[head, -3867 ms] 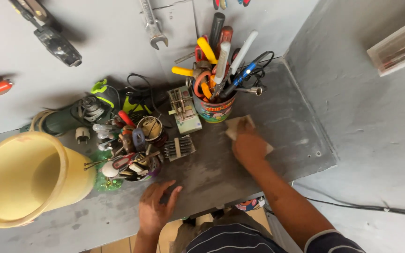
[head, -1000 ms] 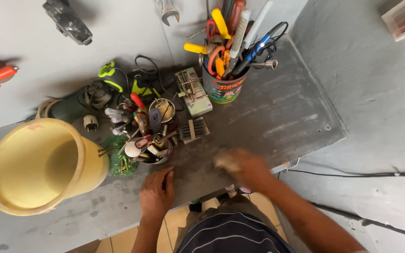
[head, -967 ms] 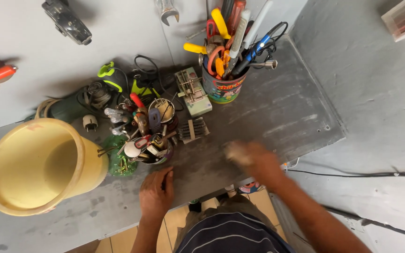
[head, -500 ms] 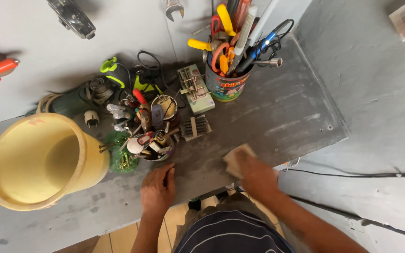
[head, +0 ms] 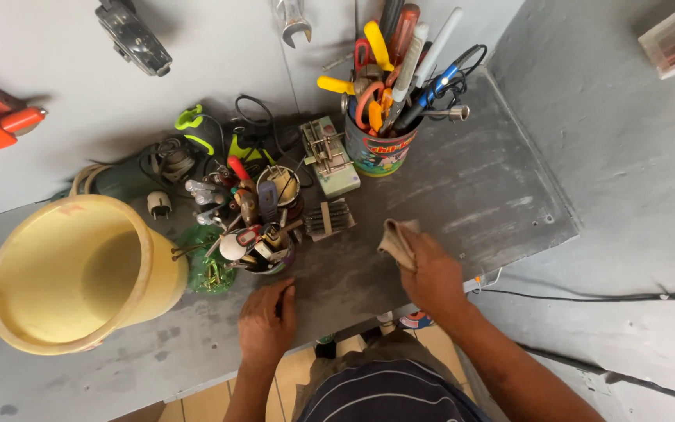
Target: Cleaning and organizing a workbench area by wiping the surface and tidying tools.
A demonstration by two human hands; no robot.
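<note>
Grey shelf (head: 470, 195): right hand (head: 431, 273) clenched on cloth (head: 397, 238), left hand (head: 267, 324) flat, released, beside tool cups (head: 263, 242).

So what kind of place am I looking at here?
Most likely a small home or repair workshop: a grey workbench, a tin packed with hand tools, and a spanner hung on the wall. The right hand presses a cloth on the bench.

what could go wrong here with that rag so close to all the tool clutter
1. The right hand presses a tan rag on the grey shelf close to a small comb-like metal part; a sweep leftward may snag it or push it along.
2. The overfilled tool can is top-heavy and might tip if bumped.
3. The left hand rests just below a pot of loose tools, which may jab it.
</note>
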